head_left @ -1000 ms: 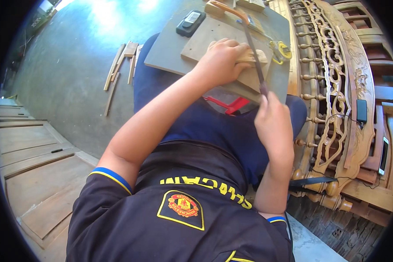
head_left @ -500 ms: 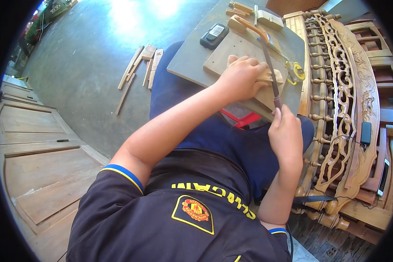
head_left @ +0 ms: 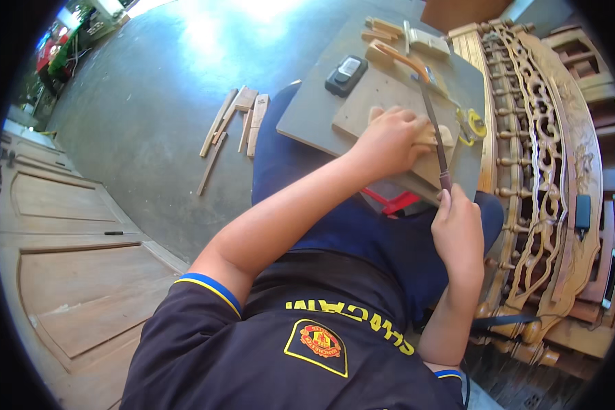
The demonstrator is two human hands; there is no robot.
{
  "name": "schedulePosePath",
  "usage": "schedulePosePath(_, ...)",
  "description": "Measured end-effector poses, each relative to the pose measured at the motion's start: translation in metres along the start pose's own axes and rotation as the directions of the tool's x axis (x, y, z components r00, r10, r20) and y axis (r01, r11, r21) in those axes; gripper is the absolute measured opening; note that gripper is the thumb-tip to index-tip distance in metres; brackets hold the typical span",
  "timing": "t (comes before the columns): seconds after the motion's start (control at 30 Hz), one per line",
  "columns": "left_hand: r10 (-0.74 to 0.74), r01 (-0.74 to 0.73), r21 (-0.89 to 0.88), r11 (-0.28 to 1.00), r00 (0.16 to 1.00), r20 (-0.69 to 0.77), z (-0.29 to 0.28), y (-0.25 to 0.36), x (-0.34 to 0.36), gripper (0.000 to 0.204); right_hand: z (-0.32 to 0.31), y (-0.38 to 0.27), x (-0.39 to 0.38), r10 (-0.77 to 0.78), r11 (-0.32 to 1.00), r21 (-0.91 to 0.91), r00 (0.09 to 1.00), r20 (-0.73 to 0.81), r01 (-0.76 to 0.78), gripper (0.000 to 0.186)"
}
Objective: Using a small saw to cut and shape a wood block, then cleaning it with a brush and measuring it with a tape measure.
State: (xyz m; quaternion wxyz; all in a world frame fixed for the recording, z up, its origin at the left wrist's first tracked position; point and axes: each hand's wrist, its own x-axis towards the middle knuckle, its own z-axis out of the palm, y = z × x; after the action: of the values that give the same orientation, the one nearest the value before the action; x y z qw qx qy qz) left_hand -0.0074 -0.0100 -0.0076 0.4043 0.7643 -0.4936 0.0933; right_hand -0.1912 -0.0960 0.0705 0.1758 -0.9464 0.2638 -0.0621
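Note:
My left hand (head_left: pixel 393 137) is closed over a small pale wooden piece (head_left: pixel 446 137), pressing it down on a wooden board (head_left: pixel 362 113). My right hand (head_left: pixel 458 229) grips the brown handle of a long, narrow, dark file (head_left: pixel 433 113). Its shaft slants away from me, lying across the wooden piece just right of my left fingers. Most of the piece is hidden under my left hand. The board rests on a grey tabletop (head_left: pixel 301 123) over my knees.
On the tabletop are a black device (head_left: pixel 346 75), wooden blocks (head_left: pixel 429 45), a curved orange-brown handle (head_left: pixel 402 60) and a yellow coiled item (head_left: pixel 475 124). Carved wooden railings (head_left: pixel 536 157) stand at right. Wood strips (head_left: pixel 219 123) lie on the floor; panelled doors (head_left: pixel 68 198) are at left.
The whole view has shifted, so everything appears a little lower and farther right. Both hands keep their holds, and the file lies across the wooden piece in nearly the same place.

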Motion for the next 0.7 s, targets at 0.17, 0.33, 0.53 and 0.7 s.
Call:
schedulePosePath(0.17, -0.047, 0.047, 0.058, 0.997, 0.999, -0.009, -0.008, -0.003, -0.002, 0.044, -0.017, 0.001, -0.069, 0.094, 0.992, 0.073, 0.989, 0.113, -0.103, 0.016)
schedulePosePath(0.33, -0.059, 0.061, 0.108, 0.992, 0.998, -0.025, -0.011, -0.006, 0.004, 0.045, -0.015, -0.005, -0.052, 0.088, 0.993, 0.071, 0.995, 0.041, -0.091, 0.015)
schedulePosePath(0.53, 0.006, -0.005, 0.033, 0.999, 1.000, -0.022, -0.010, -0.001, 0.002, 0.049, -0.002, -0.002, -0.006, 0.000, 1.000, -0.019, 1.000, -0.005, -0.001, 0.020)
schedulePosePath(0.7, -0.057, 0.057, 0.013, 0.998, 0.997, 0.043, -0.018, -0.004, 0.001, 0.048, -0.017, 0.005, -0.065, 0.092, 0.984, 0.143, 0.990, 0.107, -0.107, 0.011)
